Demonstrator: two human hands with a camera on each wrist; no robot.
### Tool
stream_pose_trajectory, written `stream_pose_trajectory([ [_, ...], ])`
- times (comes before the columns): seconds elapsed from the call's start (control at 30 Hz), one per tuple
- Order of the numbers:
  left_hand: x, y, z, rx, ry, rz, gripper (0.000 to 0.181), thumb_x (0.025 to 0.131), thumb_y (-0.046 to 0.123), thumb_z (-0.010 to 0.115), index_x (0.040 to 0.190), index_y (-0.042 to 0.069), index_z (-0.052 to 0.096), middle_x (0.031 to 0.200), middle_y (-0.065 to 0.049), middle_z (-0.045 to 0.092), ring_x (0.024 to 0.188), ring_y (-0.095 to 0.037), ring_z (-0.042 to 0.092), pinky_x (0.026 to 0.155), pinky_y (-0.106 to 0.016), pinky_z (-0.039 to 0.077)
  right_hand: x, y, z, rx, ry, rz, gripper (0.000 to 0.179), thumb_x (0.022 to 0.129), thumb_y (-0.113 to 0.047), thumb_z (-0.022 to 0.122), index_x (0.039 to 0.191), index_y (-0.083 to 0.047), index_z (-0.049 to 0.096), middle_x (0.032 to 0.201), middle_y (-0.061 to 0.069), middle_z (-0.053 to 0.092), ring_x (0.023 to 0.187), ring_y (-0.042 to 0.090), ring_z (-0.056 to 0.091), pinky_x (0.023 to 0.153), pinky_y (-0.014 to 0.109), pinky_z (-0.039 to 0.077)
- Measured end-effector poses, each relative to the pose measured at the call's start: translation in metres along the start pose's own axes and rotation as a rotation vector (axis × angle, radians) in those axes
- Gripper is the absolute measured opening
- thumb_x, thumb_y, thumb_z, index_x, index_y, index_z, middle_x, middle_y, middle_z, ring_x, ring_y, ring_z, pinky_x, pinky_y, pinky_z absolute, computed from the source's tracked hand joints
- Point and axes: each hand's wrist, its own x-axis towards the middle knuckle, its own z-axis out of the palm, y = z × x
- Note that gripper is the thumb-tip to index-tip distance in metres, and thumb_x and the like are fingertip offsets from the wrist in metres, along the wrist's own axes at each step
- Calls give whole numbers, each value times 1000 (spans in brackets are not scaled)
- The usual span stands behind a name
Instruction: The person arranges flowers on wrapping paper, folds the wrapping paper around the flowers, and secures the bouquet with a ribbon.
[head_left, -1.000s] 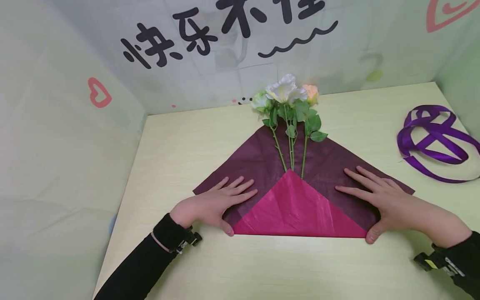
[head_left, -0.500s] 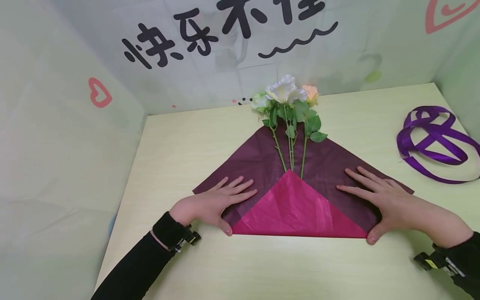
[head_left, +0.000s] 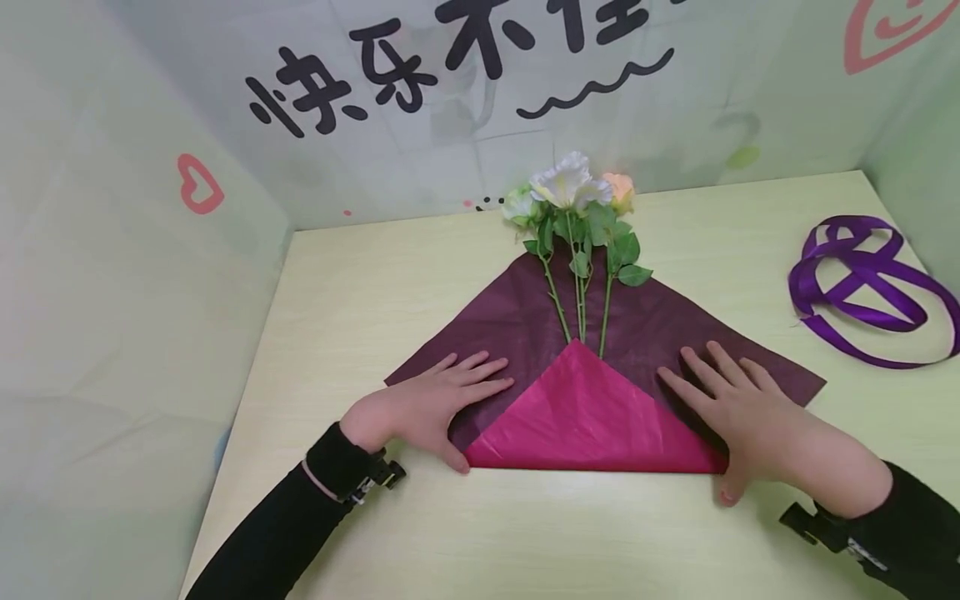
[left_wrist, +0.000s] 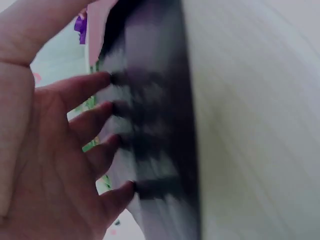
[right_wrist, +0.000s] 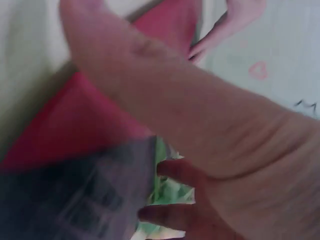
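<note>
Paper (head_left: 495, 312) lies spread on the tabletop (head_left: 585, 542), its dark side wings under the left hand (head_left: 431, 410) and the right hand (head_left: 750, 421). Between the hands, a bright pink flap (head_left: 577, 425) is folded up, its point directed away from the person. Both hands hold nothing: their fingers are straight and spread over the dark wings, the thumbs near the flap's two lower corners. The left fingertips appear to rest on the paper; whether the right ones press or hover just above it, I cannot tell.

Flower stems (head_left: 583, 308) run down between the hands, and their lower ends disappear behind the flap. Their blooms, a white flower (head_left: 566, 183) and a peach flower (head_left: 621, 190) among them, stand beyond the paper's far edge. Purple ribbon (head_left: 804, 287) lies loosely looped beyond the right hand.

The step in hand seems to be steadying the bottom fold of a bouquet wrap. The next move probably calls for lifting one wing from its outer corner and bringing it inward over the stems, with the other hand keeping the flap flat; the ribbon would likely serve only once both wings are wrapped.
</note>
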Motion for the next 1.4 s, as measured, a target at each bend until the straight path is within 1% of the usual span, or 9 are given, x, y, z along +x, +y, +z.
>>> stream_pose_trajectory([
  [0.1, 4, 9, -1, 53, 33, -16, 128, 80, 68, 89, 176, 14, 23, 183, -10, 14, 168, -40, 9, 132, -63, 14, 9, -23, -7, 10, 109, -168, 143, 57, -62, 105, 170, -12, 34, 175, 28, 27, 160, 57, 16, 120, 76, 26],
  [0.2, 7, 19, 0, 128, 60, -22, 130, 79, 73, 87, 175, 13, 24, 182, -13, 18, 167, -40, 16, 132, -60, 20, 23, -36, -9, 19, 227, -388, 113, 80, -56, 95, 169, -12, 41, 175, 18, 35, 162, 44, 27, 121, 66, 34],
  [0.33, 10, 31, 3, 221, 97, -16, 126, 78, 73, 88, 173, 14, 31, 178, -14, 31, 162, -37, 32, 129, -55, 30, 39, -43, -2, 35, 228, -520, 84, 101, -50, 78, 166, -8, 45, 173, 12, 41, 160, 35, 38, 120, 57, 44],
  [0.47, 12, 37, 6, 269, 158, 19, 113, 78, 65, 92, 168, 17, 42, 165, -11, 46, 150, -33, 46, 122, -51, 42, 49, -42, 8, 28, 181, -528, 76, 107, -49, 70, 165, -6, 47, 171, 15, 43, 159, 38, 40, 119, 58, 45],
  [0.57, 13, 38, 8, 278, 173, 52, 103, 80, 58, 91, 165, 21, 48, 158, -9, 49, 143, -31, 48, 116, -49, 47, 53, -40, 16, -5, 182, -525, 75, 107, -51, 69, 165, -7, 48, 172, 18, 41, 159, 40, 39, 120, 58, 43],
  [0.77, 14, 40, 9, 302, 150, 90, 88, 80, 46, 85, 160, 24, 55, 159, -7, 48, 141, -31, 46, 113, -49, 48, 56, -37, 27, -48, 215, -529, 77, 106, -54, 68, 164, -7, 49, 174, 22, 36, 159, 42, 37, 122, 59, 39],
  [0.93, 13, 43, 9, 343, 118, 68, 88, 79, 36, 81, 161, 23, 53, 161, -5, 46, 142, -31, 44, 110, -50, 49, 56, -35, 29, -40, 204, -523, 76, 108, -55, 65, 165, -8, 47, 175, 21, 34, 160, 42, 35, 123, 60, 37],
  [1.17, 12, 52, 7, 430, 60, 14, 74, 92, 27, 72, 163, 23, 54, 165, -7, 46, 146, -32, 45, 111, -51, 49, 59, -33, 31, -37, 220, -535, 77, 107, -56, 66, 164, -8, 49, 174, 20, 36, 160, 41, 35, 122, 59, 39],
  [1.4, 8, 57, 0, 493, 119, 57, 46, 104, 28, 64, 149, 23, 70, 153, -4, 63, 135, -27, 61, 112, -45, 50, 58, -33, 30, -36, 223, -534, 77, 106, -55, 68, 164, -8, 49, 173, 20, 38, 160, 41, 36, 122, 59, 40],
])
